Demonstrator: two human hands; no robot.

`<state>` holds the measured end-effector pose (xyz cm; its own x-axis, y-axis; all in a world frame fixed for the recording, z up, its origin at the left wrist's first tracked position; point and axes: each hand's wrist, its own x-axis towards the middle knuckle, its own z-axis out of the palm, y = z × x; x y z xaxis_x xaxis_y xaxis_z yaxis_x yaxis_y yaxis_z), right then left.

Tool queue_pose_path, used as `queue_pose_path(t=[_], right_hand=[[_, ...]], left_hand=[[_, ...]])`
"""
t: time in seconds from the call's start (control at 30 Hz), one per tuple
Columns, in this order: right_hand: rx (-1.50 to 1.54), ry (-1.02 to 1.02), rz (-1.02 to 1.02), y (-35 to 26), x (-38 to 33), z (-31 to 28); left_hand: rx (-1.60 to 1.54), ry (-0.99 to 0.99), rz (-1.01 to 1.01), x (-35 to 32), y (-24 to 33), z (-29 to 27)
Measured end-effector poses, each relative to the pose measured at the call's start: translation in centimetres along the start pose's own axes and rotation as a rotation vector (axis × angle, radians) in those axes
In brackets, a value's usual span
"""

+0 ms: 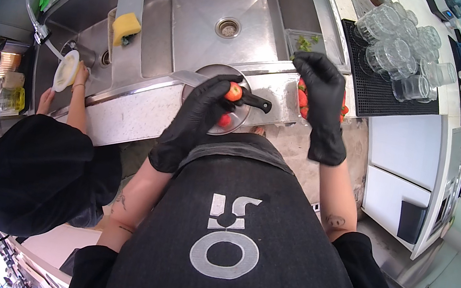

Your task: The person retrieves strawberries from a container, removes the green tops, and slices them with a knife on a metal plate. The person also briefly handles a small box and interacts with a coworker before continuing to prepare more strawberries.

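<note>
My left hand (204, 103), in a black glove, is closed round a strawberry (234, 91) with its pale cut face showing. A knife crosses under that hand, its blade (188, 78) to the left and its black handle (258, 103) to the right; whether the fingers also grip it I cannot tell. Below is a round metal bowl (212, 70) with red fruit (224, 120) in it. My right hand (321, 92), also gloved, is raised over the sink's edge, fingertips pinched on a small green strawberry top (293, 58). Strawberries (303, 100) lie partly hidden behind it.
Green trimmings (306, 42) lie in a corner tray of the steel sink (203, 17). A yellow sponge (126, 28) sits on the divider. Upturned glasses (395, 49) crowd a black mat (366, 99). At left, a co-worker's hands (79, 82) hold a pale dish (65, 72).
</note>
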<state>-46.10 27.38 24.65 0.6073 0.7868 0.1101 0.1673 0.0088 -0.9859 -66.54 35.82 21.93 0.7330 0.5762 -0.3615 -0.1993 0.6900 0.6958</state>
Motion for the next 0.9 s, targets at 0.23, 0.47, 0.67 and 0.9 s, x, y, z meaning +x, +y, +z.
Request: queue_pose_path(t=[0.23,0.47,0.67,0.9], right_hand=[[-0.653,-0.041,-0.114,8.2,6.8,-6.5],[-0.738,0.008,-0.102,6.8,6.6,-8.5],[-0.952,0.025,-0.03,5.1,1.3,-11.6],[-1.171,0.168,0.104,6.8,-2.7,-11.9]], left_hand=[[1.124,-0.004,0.405,6.2,-1.3,-4.8],[1.576,-0.045,0.589,8.3,-2.6,-4.9],[1.467,-0.005,0.673,7.2,-2.2,-4.3],[1.149,0.041,0.6,4.7,-0.9,-1.5]])
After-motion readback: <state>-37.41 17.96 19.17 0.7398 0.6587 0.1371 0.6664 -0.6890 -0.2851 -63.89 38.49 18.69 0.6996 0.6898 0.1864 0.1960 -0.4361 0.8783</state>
